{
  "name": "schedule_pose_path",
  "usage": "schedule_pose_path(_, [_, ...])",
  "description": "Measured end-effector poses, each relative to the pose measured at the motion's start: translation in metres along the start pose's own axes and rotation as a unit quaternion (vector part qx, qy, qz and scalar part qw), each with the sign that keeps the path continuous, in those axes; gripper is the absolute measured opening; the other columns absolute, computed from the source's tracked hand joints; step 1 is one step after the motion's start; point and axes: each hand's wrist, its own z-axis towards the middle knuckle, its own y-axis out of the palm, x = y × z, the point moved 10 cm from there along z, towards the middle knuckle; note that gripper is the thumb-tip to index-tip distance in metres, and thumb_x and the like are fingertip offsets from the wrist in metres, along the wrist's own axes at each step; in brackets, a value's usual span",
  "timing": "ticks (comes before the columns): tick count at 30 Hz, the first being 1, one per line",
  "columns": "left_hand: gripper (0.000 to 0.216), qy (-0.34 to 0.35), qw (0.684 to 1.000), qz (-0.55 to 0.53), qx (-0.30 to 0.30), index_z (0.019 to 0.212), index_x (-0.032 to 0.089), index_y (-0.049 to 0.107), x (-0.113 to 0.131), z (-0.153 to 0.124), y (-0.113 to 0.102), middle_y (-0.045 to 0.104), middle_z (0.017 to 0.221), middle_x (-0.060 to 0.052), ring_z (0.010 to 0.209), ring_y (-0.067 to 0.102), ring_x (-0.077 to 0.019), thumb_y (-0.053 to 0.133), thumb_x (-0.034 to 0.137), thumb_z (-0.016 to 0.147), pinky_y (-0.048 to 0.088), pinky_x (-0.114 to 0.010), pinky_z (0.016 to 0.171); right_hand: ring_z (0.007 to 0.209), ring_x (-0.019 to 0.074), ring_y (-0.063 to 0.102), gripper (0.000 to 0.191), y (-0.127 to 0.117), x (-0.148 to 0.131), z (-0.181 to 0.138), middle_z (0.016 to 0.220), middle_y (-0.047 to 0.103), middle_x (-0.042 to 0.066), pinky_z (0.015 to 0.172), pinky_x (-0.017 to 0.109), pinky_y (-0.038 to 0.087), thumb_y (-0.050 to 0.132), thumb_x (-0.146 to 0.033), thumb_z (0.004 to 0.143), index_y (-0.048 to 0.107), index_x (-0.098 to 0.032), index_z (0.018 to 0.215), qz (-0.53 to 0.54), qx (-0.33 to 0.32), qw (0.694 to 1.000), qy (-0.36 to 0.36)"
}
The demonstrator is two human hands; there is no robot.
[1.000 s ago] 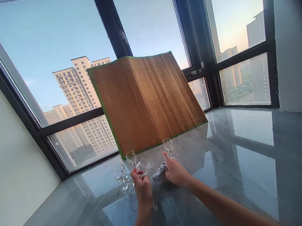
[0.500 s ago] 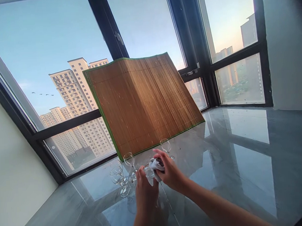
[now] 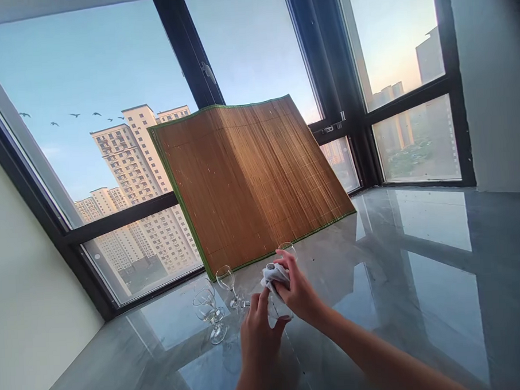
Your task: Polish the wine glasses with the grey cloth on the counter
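My left hand [image 3: 259, 330] is closed around a clear stemmed glass [image 3: 275, 309], its bowl tilted toward my right hand. In my right hand [image 3: 297, 288] a bunched white cloth [image 3: 274, 274] is gripped against the glass's upper side. Left of my hands stand several more clear glasses, among them a front wine glass [image 3: 205, 305] and one farther back [image 3: 225, 279]. Beyond my right fingers another wine glass [image 3: 287, 248] shows only partly. My fingers hide much of the held glass.
A brown slatted bamboo mat [image 3: 254, 178] with green edging leans against the dark window frame [image 3: 184, 43]. The shiny grey tiled surface [image 3: 378, 339] reflects the windows. A pale wall [image 3: 31, 274] rises on the left.
Both hands have shifted slightly right. The held glass has turned, showing more of its bowl below the cloth, and the cloth has moved up over it. The standing glasses stay put.
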Motion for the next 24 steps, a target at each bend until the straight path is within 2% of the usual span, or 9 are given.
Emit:
schedule_pose_path(2, [0.052,0.002,1.0,0.015,0.017,0.133,0.024,0.051,0.001,0.0,-0.002,0.065,0.105,-0.006,0.08,0.066,-0.0197,0.067,0.03,0.083,0.051,-0.028,0.061,0.088,0.0188,0.063,0.06,0.004,0.008,0.0,0.107,0.062,0.007,0.087,0.039,0.053,0.051,-0.013,0.084,0.031,-0.022,0.14,0.034,-0.014,0.998,0.043])
schedule_pose_path(5, [0.051,0.004,1.0,0.024,0.02,0.13,0.022,0.053,0.003,0.0,-0.002,0.066,0.103,-0.005,0.078,0.066,-0.0193,0.068,0.035,0.083,0.05,-0.028,0.06,0.092,0.0176,0.062,0.06,0.007,0.012,-0.001,0.108,0.061,0.005,0.092,0.039,0.051,0.046,-0.012,0.084,0.03,-0.022,0.141,0.048,-0.032,0.996,0.064])
schedule_pose_path(9, [0.048,-0.013,1.0,0.017,0.007,0.127,0.023,0.054,0.003,-0.001,0.0,0.066,0.101,-0.004,0.077,0.066,-0.0188,0.068,0.033,0.083,0.048,-0.026,0.059,0.096,0.0166,0.062,0.065,0.012,0.007,-0.004,0.115,0.061,0.005,0.095,0.038,0.048,0.043,-0.008,0.084,0.027,-0.026,0.145,0.018,-0.067,0.997,0.042])
schedule_pose_path(12, [0.037,-0.036,0.999,0.012,-0.008,0.117,0.023,0.059,0.0,-0.001,0.001,0.065,0.099,-0.004,0.078,0.066,-0.0187,0.067,0.027,0.082,0.047,-0.026,0.06,0.1,0.0172,0.062,0.069,0.017,0.0,-0.008,0.122,0.06,0.006,0.093,0.038,0.049,0.04,-0.009,0.087,0.02,-0.028,0.151,-0.016,-0.112,0.993,0.017])
schedule_pose_path(17, [0.026,-0.053,0.998,-0.013,-0.019,0.107,0.024,0.062,-0.002,0.0,0.001,0.064,0.096,-0.002,0.075,0.064,-0.0172,0.065,0.022,0.081,0.045,-0.025,0.06,0.104,0.0242,0.063,0.084,0.024,-0.012,-0.013,0.13,0.059,0.011,0.091,0.043,0.049,0.058,-0.022,0.086,0.012,-0.027,0.155,-0.076,-0.175,0.981,-0.028])
schedule_pose_path(20, [0.035,-0.051,0.998,-0.017,-0.018,0.115,0.024,0.062,-0.002,0.0,0.001,0.064,0.092,-0.001,0.072,0.063,-0.0168,0.069,0.028,0.081,0.045,-0.026,0.06,0.098,0.0225,0.064,0.073,0.021,-0.007,-0.008,0.122,0.064,0.009,0.089,0.043,0.05,0.054,-0.023,0.089,0.019,-0.027,0.154,-0.063,-0.147,0.987,-0.01])
schedule_pose_path(24, [0.055,-0.056,0.998,-0.029,0.019,0.13,0.023,0.056,-0.004,-0.002,-0.006,0.065,0.094,-0.002,0.07,0.063,-0.0167,0.071,0.042,0.081,0.047,-0.027,0.06,0.082,0.0166,0.064,0.053,0.009,0.016,0.0,0.106,0.066,0.005,0.077,0.035,0.053,0.042,-0.022,0.096,0.029,-0.026,0.147,0.034,-0.061,0.996,0.062])
